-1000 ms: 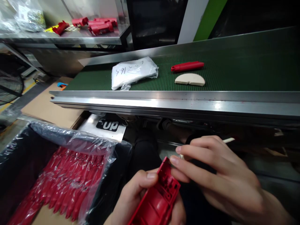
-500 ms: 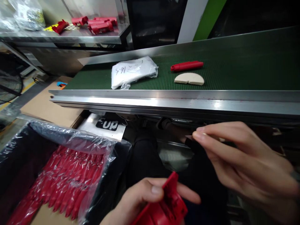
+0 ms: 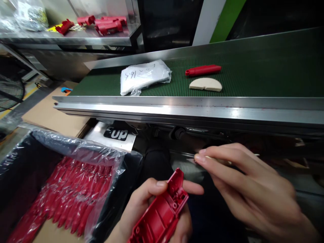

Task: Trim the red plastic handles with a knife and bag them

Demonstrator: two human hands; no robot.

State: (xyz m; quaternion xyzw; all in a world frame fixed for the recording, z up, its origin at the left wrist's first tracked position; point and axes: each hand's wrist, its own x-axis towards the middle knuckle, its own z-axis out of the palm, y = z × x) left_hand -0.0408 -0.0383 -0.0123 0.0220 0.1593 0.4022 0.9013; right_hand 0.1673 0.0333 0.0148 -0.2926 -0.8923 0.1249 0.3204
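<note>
Since half a second ago, the red shell (image 3: 159,214) has turned so that its hollow inside, with ribs and screw posts, faces the camera, and the right hand (image 3: 253,184) has come nearer to it. The shell is in front of the conveyor (image 3: 265,74), lower than its near rail and apart from it. The left hand (image 3: 138,206) grasps the shell, thumb on one edge, fingers around the other side, index finger pointing out past its tip. The right hand, also in front of the conveyor, is well apart from the shell, its fingertips pinched together; a thin pale stick (image 3: 224,161) shows in short stretches between its fingers. What lies right at the fingertips is too small to tell.

On the conveyor lie a red elongated piece (image 3: 203,70), a pale half-round block (image 3: 206,84) just beside it, and a white packet (image 3: 144,78) with handwriting. In front of the conveyor's left part stands a dark bin (image 3: 15,173) with a clear plastic liner, holding rows of red parts (image 3: 78,192). Flat cardboard (image 3: 53,118) lies by the conveyor's left end. Behind the conveyor, on a steel bench (image 3: 76,42), are curved red pieces (image 3: 110,27) and a clear bag (image 3: 31,17).
</note>
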